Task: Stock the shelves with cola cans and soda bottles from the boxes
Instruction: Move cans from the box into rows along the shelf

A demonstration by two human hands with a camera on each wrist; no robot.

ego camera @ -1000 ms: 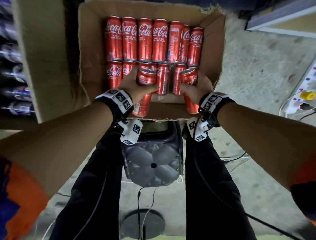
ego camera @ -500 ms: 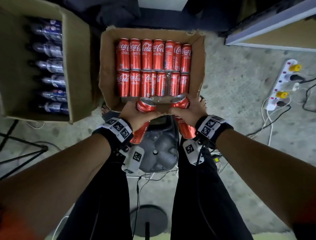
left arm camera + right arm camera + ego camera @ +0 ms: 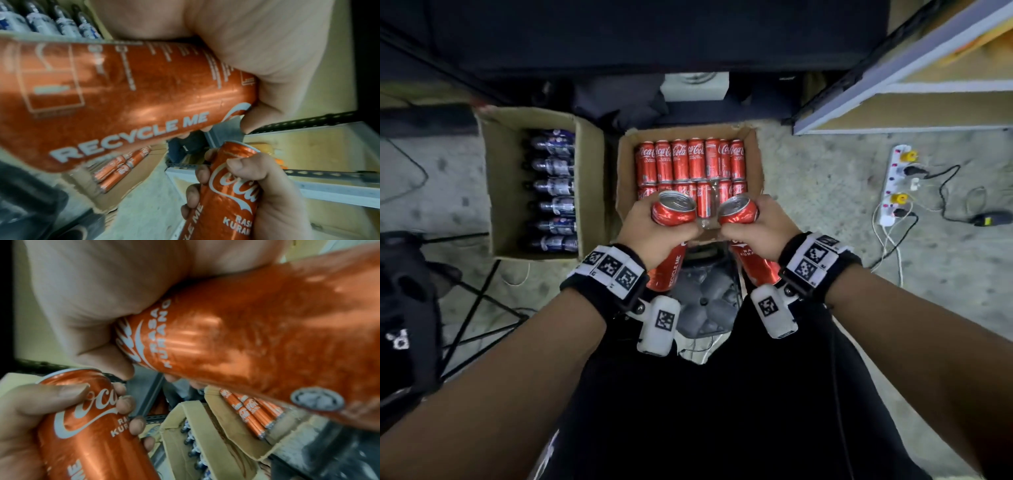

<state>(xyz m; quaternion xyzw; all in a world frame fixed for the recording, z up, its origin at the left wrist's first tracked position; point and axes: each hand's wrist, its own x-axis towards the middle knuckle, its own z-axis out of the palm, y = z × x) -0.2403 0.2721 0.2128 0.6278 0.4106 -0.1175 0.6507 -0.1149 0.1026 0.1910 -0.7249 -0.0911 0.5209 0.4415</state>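
Red aluminium fills both fists: the left hand (image 3: 654, 233) is wrapped round one cola can (image 3: 671, 219), the right hand (image 3: 755, 228) round a second can (image 3: 739, 214), both lifted clear above the near edge of the can box (image 3: 626, 192) and held close together, not touching. Beyond them, two rows of cans (image 3: 688, 159) remain lying in that box. Just beside it stands the bottle box (image 3: 496, 192), its soda bottles (image 3: 553, 186) apparently untouched. Farthest off, the shelf unit (image 3: 893, 85) shows bare boards where visible. Judged from this, stocking is at an early stage; most of the stock awaits transfer.
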